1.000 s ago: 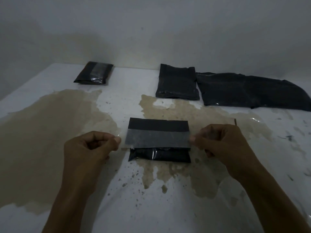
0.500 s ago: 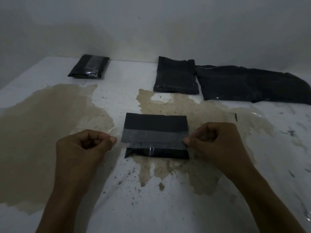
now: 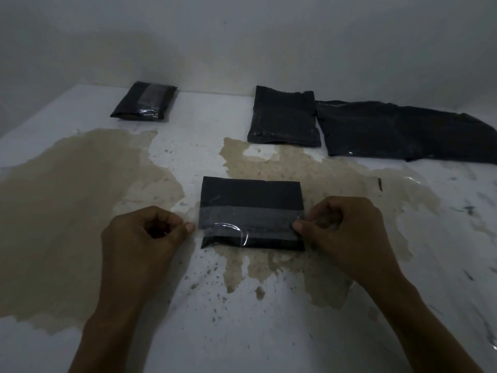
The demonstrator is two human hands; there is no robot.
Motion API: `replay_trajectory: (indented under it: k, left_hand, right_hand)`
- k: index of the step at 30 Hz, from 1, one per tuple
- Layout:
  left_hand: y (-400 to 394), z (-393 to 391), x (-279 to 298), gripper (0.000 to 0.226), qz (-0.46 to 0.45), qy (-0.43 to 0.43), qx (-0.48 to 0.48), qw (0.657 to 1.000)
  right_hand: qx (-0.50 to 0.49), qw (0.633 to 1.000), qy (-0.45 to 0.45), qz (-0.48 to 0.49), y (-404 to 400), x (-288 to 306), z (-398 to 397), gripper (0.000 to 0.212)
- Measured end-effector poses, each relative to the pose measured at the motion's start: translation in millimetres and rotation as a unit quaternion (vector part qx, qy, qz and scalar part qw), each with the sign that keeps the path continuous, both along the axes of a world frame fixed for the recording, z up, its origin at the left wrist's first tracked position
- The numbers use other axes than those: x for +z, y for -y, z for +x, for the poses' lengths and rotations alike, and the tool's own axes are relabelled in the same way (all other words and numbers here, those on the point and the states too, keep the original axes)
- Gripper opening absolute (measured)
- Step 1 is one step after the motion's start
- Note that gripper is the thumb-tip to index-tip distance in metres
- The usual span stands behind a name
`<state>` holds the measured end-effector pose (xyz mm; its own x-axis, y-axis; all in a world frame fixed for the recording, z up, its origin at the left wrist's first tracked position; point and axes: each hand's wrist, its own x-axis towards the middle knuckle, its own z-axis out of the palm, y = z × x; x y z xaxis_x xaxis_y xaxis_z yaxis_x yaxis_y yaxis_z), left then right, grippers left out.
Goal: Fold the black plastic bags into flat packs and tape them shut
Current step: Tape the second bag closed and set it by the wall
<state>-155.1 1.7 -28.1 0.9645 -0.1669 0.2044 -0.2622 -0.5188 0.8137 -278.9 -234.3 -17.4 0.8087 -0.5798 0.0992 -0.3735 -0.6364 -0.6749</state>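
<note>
You pinch a strip of clear tape (image 3: 251, 224) by its ends, left hand (image 3: 142, 238) at 9 o'clock and right hand (image 3: 341, 232) at 3 o'clock of the folded black pack (image 3: 251, 196) lying mid-tabletop (image 3: 188, 319), taut so it likely lands flat across the fold.

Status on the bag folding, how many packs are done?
Done: one taped black pack at far left. In hand: both hands, left and right, pinch clear tape across the near folded pack. Left: untaped folded bag and unfolded black bag.
</note>
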Motion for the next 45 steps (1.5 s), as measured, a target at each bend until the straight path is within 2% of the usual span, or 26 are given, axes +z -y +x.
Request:
replay_trajectory:
  k: [7,15,18,21,23,26,28,31,34,41,45]
  left_hand:
    - [6.0,-4.0,0.9,0.021,0.065,0.032,0.014,0.997]
    - [3.6,-2.4,6.7,0.027,0.068,0.033,0.043,0.996]
    - [9.1,-7.7,24.9,0.03,0.066,0.083,0.072,0.992]
    - [28.6,-9.6,48.6,0.034,0.069,0.102,-0.022,0.992]
    - [47.1,-1.4,59.4,0.057,0.129,0.067,-0.147,0.978]
    - [82.4,22.0,66.3,0.099,0.296,-0.016,-0.306,0.905]
    - [103.3,36.7,65.7,0.108,0.35,-0.062,-0.363,0.862]
    - [122.4,50.4,65.3,0.107,0.404,-0.103,-0.398,0.817]
    - [131.0,52.5,68.4,0.103,0.435,-0.102,-0.404,0.798]
    - [127.9,49.7,66.3,0.097,0.411,-0.102,-0.432,0.796]
    - [124.1,42.2,61.8,0.094,0.41,-0.054,-0.431,0.802]
  right_hand:
    - [-0.007,1.0,-0.003,0.003,-0.8,-2.3,-0.5,0.018]
    - [-0.018,1.0,0.002,-0.003,-0.4,-4.8,-1.1,0.019]
    - [-0.015,1.0,-0.003,0.005,-0.5,-5.0,-0.9,0.019]
    - [-0.015,1.0,-0.008,0.01,-0.9,-4.7,-0.9,0.019]
    - [-0.017,1.0,-0.009,0.014,-1.2,-4.4,-0.5,0.019]
    - [-0.024,1.0,-0.009,0.014,-1.5,-4.1,0.1,0.02]
    - [-0.031,0.999,-0.012,0.009,-1.8,-3.5,0.5,0.02]
    - [-0.03,0.999,-0.015,0.011,-2.0,-4.0,0.3,0.02]
    - [-0.026,0.999,-0.013,0.023,-1.4,-6.5,0.3,0.019]
    - [-0.039,0.999,-0.003,0.025,0.5,-10.9,-0.9,0.022]
    - [-0.043,0.999,0.0,0.03,-2.4,-7.4,0.0,0.028]
